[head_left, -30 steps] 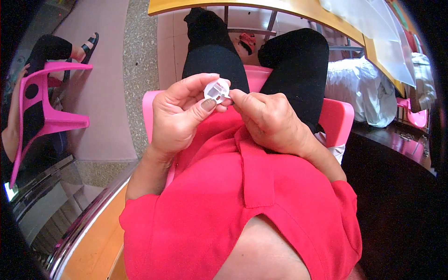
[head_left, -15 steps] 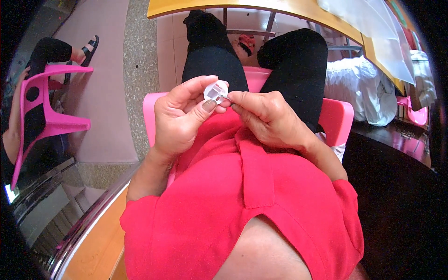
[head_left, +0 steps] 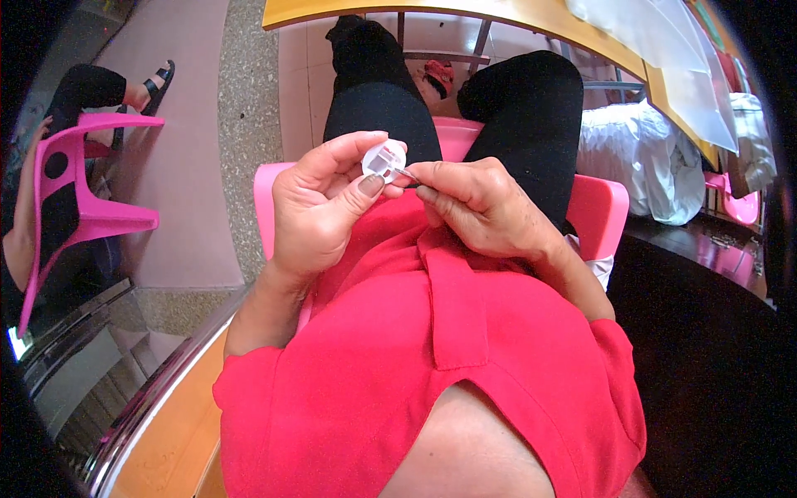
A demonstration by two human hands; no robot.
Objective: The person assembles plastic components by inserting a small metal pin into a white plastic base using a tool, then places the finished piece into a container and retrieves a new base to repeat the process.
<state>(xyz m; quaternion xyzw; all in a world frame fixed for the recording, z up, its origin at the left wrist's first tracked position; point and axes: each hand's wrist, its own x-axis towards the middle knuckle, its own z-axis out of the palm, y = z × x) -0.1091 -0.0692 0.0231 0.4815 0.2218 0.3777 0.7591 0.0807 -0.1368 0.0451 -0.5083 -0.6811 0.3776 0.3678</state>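
Note:
Above my lap, my left hand (head_left: 320, 212) pinches a small round white plastic piece (head_left: 378, 161) between thumb and fingers. The piece has a raised rim and cut-out openings on the side facing me. My right hand (head_left: 490, 207) holds a thin, dark metallic piece (head_left: 408, 175) between thumb and forefinger. Its tip reaches the right edge of the round piece, close to an opening. Most of this thin piece is hidden by my fingers, so its kind is unclear.
A yellow-edged table (head_left: 465, 17) stands ahead, with a translucent sheet (head_left: 672, 66) hanging over its right side. White bundled cloth (head_left: 639, 162) lies beneath. I sit on a pink chair (head_left: 599, 216). At left, another person sits by a bright pink chair (head_left: 95, 207).
My right hand has shifted slightly, and more of the thin metallic piece shows beside the round piece. My left hand keeps its hold, with the round piece a little higher.

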